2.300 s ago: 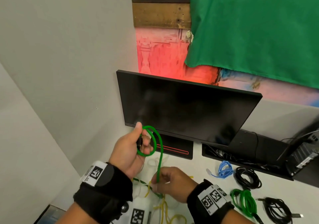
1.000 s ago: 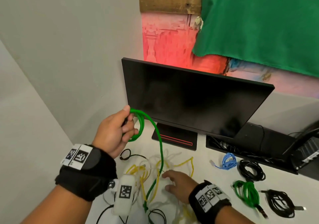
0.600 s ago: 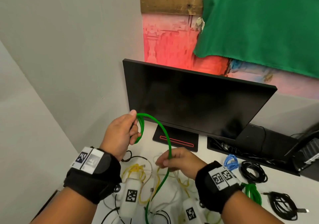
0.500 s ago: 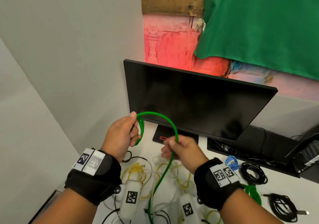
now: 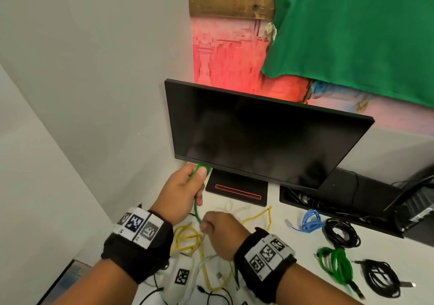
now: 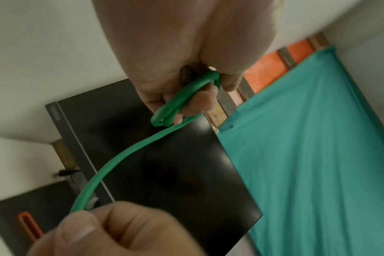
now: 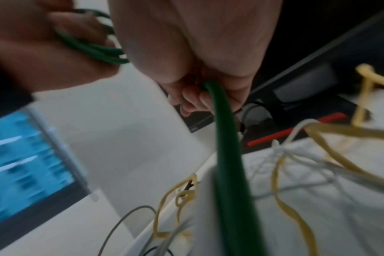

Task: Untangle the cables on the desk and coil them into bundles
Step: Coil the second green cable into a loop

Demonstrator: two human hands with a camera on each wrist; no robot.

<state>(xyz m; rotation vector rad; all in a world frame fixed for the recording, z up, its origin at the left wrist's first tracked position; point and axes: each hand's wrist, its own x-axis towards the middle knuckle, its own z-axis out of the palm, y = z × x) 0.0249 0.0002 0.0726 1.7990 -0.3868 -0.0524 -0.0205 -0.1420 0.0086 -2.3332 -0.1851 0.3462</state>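
My left hand [image 5: 199, 182] is raised in front of the monitor base and grips small loops of a green cable [image 5: 201, 168]. A short stretch of that cable [image 5: 196, 210] runs down to my right hand [image 5: 207, 226], which is closed in a fist around it just above the desk. In the left wrist view the green loop [image 6: 184, 97] lies across the left fingers, with the right hand [image 6: 112, 230] gripping below. In the right wrist view the green cable [image 7: 226, 147] drops from the fist into the tangle of yellow, white and black cables [image 5: 187, 239].
A dark monitor [image 5: 258, 135] stands behind my hands on the white desk [image 5: 281, 253]. Coiled bundles lie to the right: blue [image 5: 310, 220], black [image 5: 341, 233], green [image 5: 335, 264] and another black [image 5: 380, 279]. A wall is close on the left.
My right hand slid down and left along the green cable. The tall arch between the hands is gone, leaving a short stretch. My left hand still holds the loops.
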